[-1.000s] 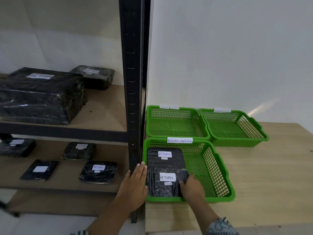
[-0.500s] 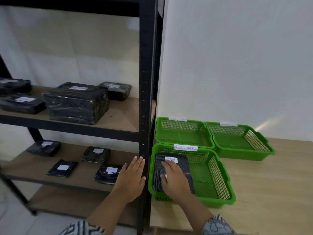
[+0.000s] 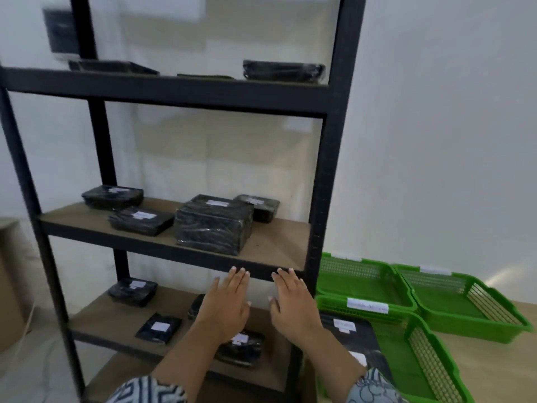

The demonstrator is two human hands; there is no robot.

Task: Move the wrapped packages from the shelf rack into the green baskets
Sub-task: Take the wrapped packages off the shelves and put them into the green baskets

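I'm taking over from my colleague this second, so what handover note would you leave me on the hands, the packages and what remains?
Left hand: open, empty, raised before the shelf rack. Right hand: the same, beside it.
Done: wrapped packages lie in the near green basket; two labels show.
Back-left basket and back-right basket look empty.
Left: four more on the middle shelf, the large package among them, at least three on the lower shelf, some on the top shelf.

Both hands, left hand and right hand, are reaching flat-fingered toward the shelf rack, wrapped packages sitting above.
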